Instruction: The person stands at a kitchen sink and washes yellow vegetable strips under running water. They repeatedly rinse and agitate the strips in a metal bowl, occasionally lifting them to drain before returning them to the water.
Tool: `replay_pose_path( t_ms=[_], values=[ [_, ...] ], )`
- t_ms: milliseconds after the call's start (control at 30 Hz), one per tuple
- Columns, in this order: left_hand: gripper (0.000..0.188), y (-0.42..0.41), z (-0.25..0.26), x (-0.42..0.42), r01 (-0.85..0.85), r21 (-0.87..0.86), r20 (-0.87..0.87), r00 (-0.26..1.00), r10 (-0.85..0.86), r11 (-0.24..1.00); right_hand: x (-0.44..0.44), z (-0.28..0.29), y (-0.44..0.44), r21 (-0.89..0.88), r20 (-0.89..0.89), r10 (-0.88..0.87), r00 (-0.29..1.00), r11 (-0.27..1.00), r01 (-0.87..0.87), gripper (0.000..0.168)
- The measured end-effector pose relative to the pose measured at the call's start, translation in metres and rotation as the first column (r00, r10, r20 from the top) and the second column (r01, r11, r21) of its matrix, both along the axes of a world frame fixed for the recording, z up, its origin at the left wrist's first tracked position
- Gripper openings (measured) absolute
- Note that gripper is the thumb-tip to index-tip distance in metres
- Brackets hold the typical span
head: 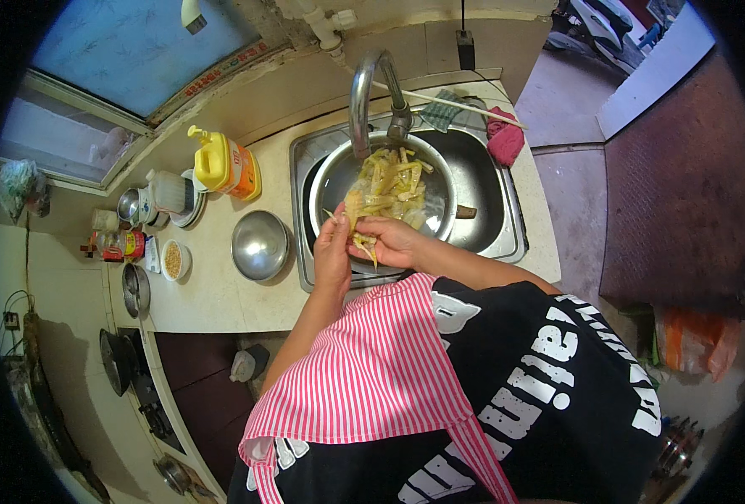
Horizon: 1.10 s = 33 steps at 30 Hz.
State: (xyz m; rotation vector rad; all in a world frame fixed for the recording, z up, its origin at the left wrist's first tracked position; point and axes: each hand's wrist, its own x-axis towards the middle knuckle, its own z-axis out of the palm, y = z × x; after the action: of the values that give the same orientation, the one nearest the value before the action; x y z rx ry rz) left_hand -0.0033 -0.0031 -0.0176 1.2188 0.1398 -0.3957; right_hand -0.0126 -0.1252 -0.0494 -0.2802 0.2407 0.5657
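Note:
Over the near rim of a wide metal basin (pixel 322 189), my left hand (pixel 334 249) and my right hand (pixel 390 242) hold a pale yellow chicken foot (pixel 364 242) between them. More yellowish pieces, which look like chicken feet (pixel 397 179), lie in water in the basin. The basin sits in the left part of a double steel sink (pixel 302 151), under a curved metal faucet (pixel 361 113). My left fingertips pinch the upper part of the held piece; the right fingers support it from below.
Left of the sink stand an empty metal bowl (pixel 260 246), a yellow pump bottle (pixel 227 165) and a white bowl of peanut-like pieces (pixel 175 260). A brown handle (pixel 466 213) juts over the right basin. A pink cloth (pixel 505 137) and a white stick (pixel 448 103) lie behind.

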Motion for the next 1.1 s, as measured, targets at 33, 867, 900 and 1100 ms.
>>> replay_pose_path(
  t_ms=[33,867,900,1100],
  values=[
    [0.040,-0.001,-0.001,-0.001,0.005,-0.013,-0.014,1.000,-0.005,1.000,0.000,-0.005,0.002,-0.016,0.029,0.012,1.000,1.000,-0.011,0.022],
    [0.015,0.002,-0.016,-0.005,0.049,-0.314,-0.197,0.974,-0.115,0.948,-0.004,-0.013,-0.008,-0.183,0.066,0.139,0.988,0.975,-0.125,0.005],
    [0.015,0.003,-0.017,-0.006,0.054,-0.310,-0.200,0.972,-0.120,0.949,-0.004,-0.013,-0.009,-0.186,0.067,0.153,0.986,0.973,-0.138,0.004],
    [0.028,0.006,-0.025,-0.003,-0.045,-0.241,-0.229,0.973,-0.012,0.969,-0.004,-0.013,-0.035,-0.407,0.095,0.055,0.994,0.913,-0.012,0.006]
  ],
)
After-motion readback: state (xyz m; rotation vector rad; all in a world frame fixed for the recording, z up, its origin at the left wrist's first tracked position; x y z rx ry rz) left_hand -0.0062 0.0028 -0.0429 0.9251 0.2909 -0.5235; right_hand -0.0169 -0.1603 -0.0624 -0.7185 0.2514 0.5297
